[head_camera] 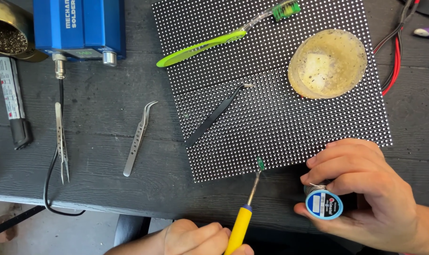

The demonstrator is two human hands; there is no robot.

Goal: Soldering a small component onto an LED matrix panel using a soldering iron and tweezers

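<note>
My left hand [195, 238] at the bottom edge grips a soldering iron with a yellow handle [239, 226]; its metal tip [260, 165] rests at the near edge of a black dotted LED panel [294, 118]. My right hand [361, 189] at the lower right holds a small spool of solder wire [323, 203] with a blue and white label, just off the panel's near right corner. Black tweezers [216, 113] lie across the panel's middle.
A round dish of yellowish flux [327, 63] and a green toothbrush [224, 38] sit on the panel. Left of it lie curved steel tweezers [138, 139], straight tweezers [62, 141], a marker [13, 101], a blue soldering station [80, 26] and a brass tip-cleaner bowl [9, 30]. Red and black wires [396, 47] run at right.
</note>
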